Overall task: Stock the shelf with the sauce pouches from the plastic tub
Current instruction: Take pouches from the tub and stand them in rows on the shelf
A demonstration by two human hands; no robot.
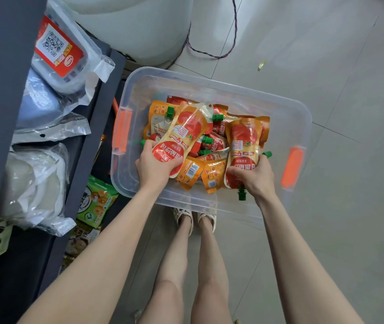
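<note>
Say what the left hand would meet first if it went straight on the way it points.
Likely the loose sauce pouches heaped in the plastic tub, just beyond the pouch the left hand grips; height above them is unclear.

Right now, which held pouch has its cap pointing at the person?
The right pouch, in the right hand: its cap sticks out below the hand, toward the person. The left hand covers the near end of the left pouch, so no cap shows.

The plastic tub [279, 108] is open above; bagged goods [34, 183] crowd the shelf [83, 160] beside it.
</note>
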